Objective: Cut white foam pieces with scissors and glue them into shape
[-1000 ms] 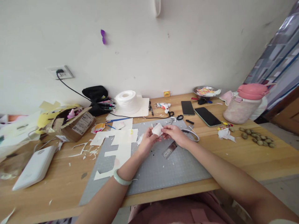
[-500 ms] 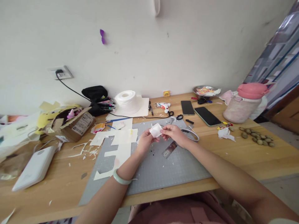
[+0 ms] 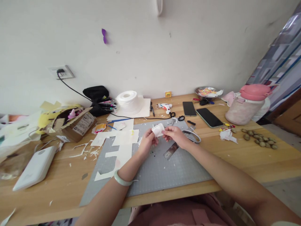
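A small white piece (image 3: 158,129), paper or tissue by its look, is held up between both hands over the grey cutting mat (image 3: 174,174). My left hand (image 3: 148,141) pinches its lower left side, and my right hand (image 3: 172,135) grips its right edge with fingertips and thumb. Beneath the right hand lies a metal ruler (image 3: 171,151), partly covered. A grey-white ring-shaped item (image 3: 196,137) rests just behind the right wrist. Cut cream paper sheets (image 3: 123,150) are spread left of the left hand.
A tissue roll (image 3: 127,102), scissors (image 3: 180,118) and a glue gun (image 3: 167,107) stand at the back. Two phones (image 3: 209,117) (image 3: 189,108), a pink-lidded bottle (image 3: 245,106) and a metal bowl (image 3: 207,92) are right. A cardboard box (image 3: 72,124) and white power bank (image 3: 35,168) sit left.
The white piece has turned slightly and risen a little between the fingers, showing a smoother face. Both hands keep their hold; the camera view has shifted slightly.
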### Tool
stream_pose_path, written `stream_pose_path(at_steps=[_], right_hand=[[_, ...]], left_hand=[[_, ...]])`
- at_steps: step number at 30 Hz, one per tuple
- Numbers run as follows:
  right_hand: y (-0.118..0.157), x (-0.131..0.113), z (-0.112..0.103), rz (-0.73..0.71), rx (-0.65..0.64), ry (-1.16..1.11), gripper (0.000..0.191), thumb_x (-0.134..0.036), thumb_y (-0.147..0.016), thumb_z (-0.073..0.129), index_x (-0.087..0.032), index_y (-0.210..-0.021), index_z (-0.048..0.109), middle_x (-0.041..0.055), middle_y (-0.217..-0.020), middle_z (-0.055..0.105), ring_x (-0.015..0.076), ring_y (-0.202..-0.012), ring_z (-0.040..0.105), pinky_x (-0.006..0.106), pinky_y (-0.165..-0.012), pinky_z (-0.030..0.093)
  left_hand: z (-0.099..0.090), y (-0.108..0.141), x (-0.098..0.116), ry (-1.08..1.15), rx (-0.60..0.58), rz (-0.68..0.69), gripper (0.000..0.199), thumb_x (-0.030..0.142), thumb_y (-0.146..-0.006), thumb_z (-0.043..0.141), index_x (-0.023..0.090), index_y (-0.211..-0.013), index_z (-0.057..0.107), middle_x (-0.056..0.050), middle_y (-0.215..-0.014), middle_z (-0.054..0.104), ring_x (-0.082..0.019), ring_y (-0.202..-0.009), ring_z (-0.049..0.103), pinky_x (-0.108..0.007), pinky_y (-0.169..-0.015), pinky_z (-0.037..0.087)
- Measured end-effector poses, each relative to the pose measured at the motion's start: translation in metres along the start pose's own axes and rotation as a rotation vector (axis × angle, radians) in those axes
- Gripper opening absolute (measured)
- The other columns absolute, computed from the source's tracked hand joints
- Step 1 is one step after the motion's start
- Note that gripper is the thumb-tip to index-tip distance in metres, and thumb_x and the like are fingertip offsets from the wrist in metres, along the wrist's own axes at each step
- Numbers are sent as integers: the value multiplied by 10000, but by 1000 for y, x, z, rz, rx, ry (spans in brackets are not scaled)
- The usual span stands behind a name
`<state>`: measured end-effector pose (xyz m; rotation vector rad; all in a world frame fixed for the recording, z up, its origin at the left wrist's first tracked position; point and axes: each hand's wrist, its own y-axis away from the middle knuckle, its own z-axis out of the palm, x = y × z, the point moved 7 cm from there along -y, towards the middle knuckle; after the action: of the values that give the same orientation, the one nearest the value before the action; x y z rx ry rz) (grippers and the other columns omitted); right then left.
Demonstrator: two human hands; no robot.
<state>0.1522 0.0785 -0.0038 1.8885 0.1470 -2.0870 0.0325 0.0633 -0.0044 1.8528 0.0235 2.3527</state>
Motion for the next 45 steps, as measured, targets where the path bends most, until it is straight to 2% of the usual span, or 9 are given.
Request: stream_pose_path(at_steps=[4,11,17,23,28,33,36,39,45], right_hand=[[1,-2,0,6,-15,14,211,-297,-660,687,-158,-622,533,-25,-550,584,75,-474,519,206,-492,430],[2,-2,3,2,-48,68,194,-281,-666,677,-150,-621,542,-20,-552,590,78,-458,522,207,-478,428],[-2,0,0,-69,11,116,230,-341,-686,655,-171,-630,511,-34,-538,564,82,-459,516,211,-477,430],[3,-3,4,-148,-20,213,201,-298,-674,650,-178,-602,507,-37,-533,562,85,-450,505,206,-458,410],[7,-3,9,-167,-14,263,161,-231,-668,648,-180,-594,515,-44,-511,546,88,-454,503,202,-455,390],[3,-1,9,-134,-19,236,157,-260,-699,602,-178,-607,504,-31,-543,561,88,-450,506,210,-458,414],[0,-1,4,-120,-19,227,178,-292,-709,593,-176,-612,498,-29,-541,553,87,-445,503,216,-464,425],[-1,-3,1,-121,-35,242,191,-300,-692,622,-174,-601,512,-34,-519,537,84,-431,488,210,-446,402],[8,-5,9,-116,-71,252,168,-257,-671,658,-180,-591,532,-36,-507,542,93,-447,494,211,-447,397]], left_hand=[[-3,-1,2,37,7,21,173,267,-639,602,146,-753,558,30,-552,549,-87,-457,498,-200,-450,375],[-11,-4,0,-49,87,72,195,181,-625,577,201,-629,383,95,-379,452,-58,-338,373,-169,-385,274],[-3,-3,-1,-36,14,20,258,266,-604,639,173,-800,500,37,-601,573,-96,-466,521,-207,-456,383],[-9,-4,12,-445,46,110,77,220,-644,544,166,-590,545,75,-404,408,-74,-368,336,-204,-399,239],[-12,-6,13,-614,62,155,103,161,-625,497,167,-529,535,61,-404,441,-87,-396,357,-203,-414,247],[-12,-7,11,-531,38,125,146,198,-669,462,174,-527,491,62,-391,420,-76,-368,337,-197,-398,246],[-7,-8,7,-415,-63,75,62,216,-672,503,168,-655,538,76,-409,419,-66,-350,325,-187,-377,231],[-1,-7,8,-358,-155,75,144,228,-635,579,167,-764,560,79,-472,453,-61,-376,341,-176,-380,241],[-5,-6,21,-460,-96,188,136,173,-594,560,175,-727,591,60,-526,482,-83,-462,381,-182,-435,289]])
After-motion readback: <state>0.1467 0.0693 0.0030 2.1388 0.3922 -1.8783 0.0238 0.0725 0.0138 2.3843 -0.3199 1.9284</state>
